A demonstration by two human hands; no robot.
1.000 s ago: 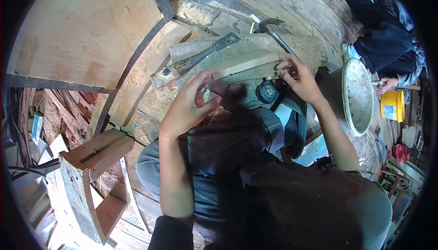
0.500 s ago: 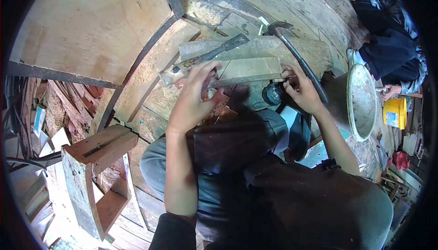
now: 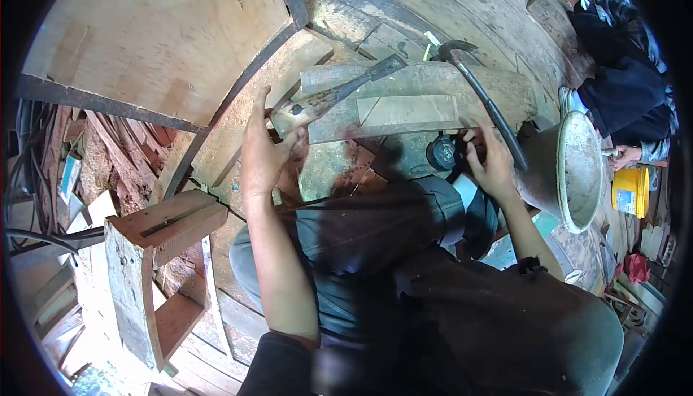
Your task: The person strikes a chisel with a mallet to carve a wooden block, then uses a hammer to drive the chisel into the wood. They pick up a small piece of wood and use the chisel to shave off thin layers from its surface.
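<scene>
A short pale wood piece (image 3: 408, 111) lies on a longer weathered board (image 3: 498, 85). My left hand (image 3: 266, 152) has its fingers apart near the wooden handle of a chisel (image 3: 317, 102), which lies slanted over the board's left end; nothing is held in it. At the right end of the short piece is my right hand (image 3: 491, 156), fingers curled and spread, with nothing visible in its grasp. A hammer (image 3: 485, 98) rests across the board, just beyond my right hand. Below the board, a round dark tape-measure-like object (image 3: 441, 152) sits close to my right hand.
A white-rimmed bucket (image 3: 563, 172) stands at the right, with a yellow bucket (image 3: 630, 192) beyond it. Another person (image 3: 624, 100) sits at the upper right. A plywood panel (image 3: 166, 35) fills the upper left; a wooden frame (image 3: 137, 280) stands at the lower left.
My left hand has moved left, away from the short wood piece, and its fingers have spread. My right hand has drawn slightly down from the piece's end. The view has shifted a little.
</scene>
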